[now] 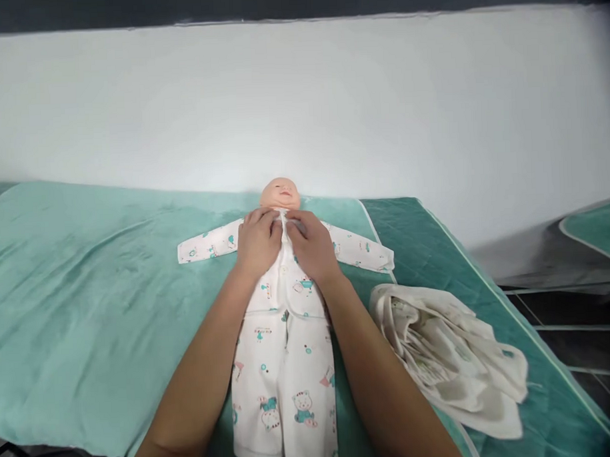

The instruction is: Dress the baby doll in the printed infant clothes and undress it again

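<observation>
My left hand [259, 240] and right hand [313, 247] rest on the chest of a white, animal-print cloth top [284, 286], one each side of its front opening, fingers bent; whether they pinch the fabric I cannot tell. The top is on a smooth, pink baby doll [280, 191], lying face up, sleeves stretched outward. White, animal-print cloth trousers [305, 395] cover its legs. Beneath lies a pale green, plush sheet [98, 309]; to the right sits a crumpled, cream cloth bundle [452, 353]. Beyond the head stands a plain white wall [300, 102].
</observation>
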### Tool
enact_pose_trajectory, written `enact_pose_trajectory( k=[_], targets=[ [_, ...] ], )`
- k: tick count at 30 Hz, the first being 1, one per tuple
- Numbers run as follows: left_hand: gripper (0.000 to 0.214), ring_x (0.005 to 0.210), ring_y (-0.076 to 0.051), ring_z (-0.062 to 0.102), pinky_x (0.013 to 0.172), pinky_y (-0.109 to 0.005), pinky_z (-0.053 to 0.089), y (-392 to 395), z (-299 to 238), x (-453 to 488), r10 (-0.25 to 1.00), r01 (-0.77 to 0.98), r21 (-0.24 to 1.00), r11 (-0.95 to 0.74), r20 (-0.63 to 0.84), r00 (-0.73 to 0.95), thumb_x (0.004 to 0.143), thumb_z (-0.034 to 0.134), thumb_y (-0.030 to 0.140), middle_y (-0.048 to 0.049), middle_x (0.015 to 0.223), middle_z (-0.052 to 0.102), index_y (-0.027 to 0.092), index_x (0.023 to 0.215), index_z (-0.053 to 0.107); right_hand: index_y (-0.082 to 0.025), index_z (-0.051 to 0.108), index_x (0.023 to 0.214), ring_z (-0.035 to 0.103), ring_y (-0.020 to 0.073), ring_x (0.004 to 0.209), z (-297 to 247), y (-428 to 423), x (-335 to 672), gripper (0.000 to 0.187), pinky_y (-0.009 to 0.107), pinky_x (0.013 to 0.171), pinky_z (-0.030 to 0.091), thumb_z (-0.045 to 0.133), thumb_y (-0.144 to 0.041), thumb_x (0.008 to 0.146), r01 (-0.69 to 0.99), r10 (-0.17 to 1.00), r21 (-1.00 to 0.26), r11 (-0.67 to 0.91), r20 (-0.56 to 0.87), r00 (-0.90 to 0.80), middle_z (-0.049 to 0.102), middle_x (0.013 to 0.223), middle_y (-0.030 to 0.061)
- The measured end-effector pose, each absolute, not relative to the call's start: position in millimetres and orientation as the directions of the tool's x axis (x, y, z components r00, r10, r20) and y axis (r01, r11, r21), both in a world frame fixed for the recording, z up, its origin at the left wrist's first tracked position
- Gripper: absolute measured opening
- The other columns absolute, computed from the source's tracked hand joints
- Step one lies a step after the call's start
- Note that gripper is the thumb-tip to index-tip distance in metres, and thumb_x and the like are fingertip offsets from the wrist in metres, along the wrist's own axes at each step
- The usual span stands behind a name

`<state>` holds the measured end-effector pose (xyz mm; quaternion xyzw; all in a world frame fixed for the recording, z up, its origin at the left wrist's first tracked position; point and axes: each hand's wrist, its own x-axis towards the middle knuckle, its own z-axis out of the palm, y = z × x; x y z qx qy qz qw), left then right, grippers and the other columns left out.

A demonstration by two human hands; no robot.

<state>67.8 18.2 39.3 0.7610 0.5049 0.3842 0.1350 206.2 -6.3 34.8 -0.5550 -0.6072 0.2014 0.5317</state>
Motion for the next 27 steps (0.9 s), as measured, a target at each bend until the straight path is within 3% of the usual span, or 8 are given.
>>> enact_pose_trajectory(
  k=[5, 13, 18, 27],
  targets=[
    [0.033, 0.129, -0.025, 0.058, 0.116, -0.045, 0.044, 15, 42, 68, 0.893, 0.652, 0.627, -0.426, 0.405, 0.195, 0.101, 0.048, 0.026, -0.0062, 0.135, 0.068, 0.024, 0.121, 0.073, -0.025, 0.068, 0.112, 0.063, 0.0253, 0.116, 27, -17, 214, 0.025, 0.046, 0.104, 0.049, 0.055, -0.036, 0.094, 0.361, 0.909, -0.878, 0.314, 0.388, 0.154, 0.072, 0.12, 0.006],
    [0.033, 0.129, -0.025, 0.059, 0.116, -0.044, 0.044, 14, 44, 69, 0.902, 0.634, 0.656, -0.41, 0.396, 0.173, 0.1, 0.049, 0.025, -0.0055, 0.134, 0.069, 0.025, 0.122, 0.074, -0.026, 0.073, 0.11, 0.06, 0.0256, 0.127, 25, -13, 212, 0.025, 0.05, 0.115, 0.044, 0.054, -0.033, 0.094, 0.377, 0.889, -0.856, 0.353, 0.432, 0.15, 0.07, 0.129, 0.0073],
    [0.033, 0.129, -0.024, 0.06, 0.117, -0.045, 0.044, 14, 44, 69, 0.9, 0.636, 0.652, -0.412, 0.399, 0.175, 0.1, 0.049, 0.024, -0.0056, 0.134, 0.069, 0.025, 0.121, 0.074, -0.027, 0.073, 0.113, 0.062, 0.0251, 0.125, 24, -14, 212, 0.027, 0.047, 0.109, 0.05, 0.056, -0.033, 0.093, 0.342, 0.888, -0.875, 0.343, 0.421, 0.185, 0.069, 0.128, 0.0073],
    [0.035, 0.131, -0.025, 0.058, 0.118, -0.044, 0.043, 14, 45, 68, 0.903, 0.639, 0.651, -0.41, 0.39, 0.182, 0.1, 0.049, 0.026, -0.0059, 0.136, 0.068, 0.025, 0.123, 0.075, -0.024, 0.077, 0.112, 0.061, 0.0259, 0.128, 25, -12, 212, 0.03, 0.05, 0.118, 0.043, 0.055, -0.034, 0.094, 0.404, 0.889, -0.853, 0.331, 0.425, 0.17, 0.07, 0.131, 0.0085]
  ],
)
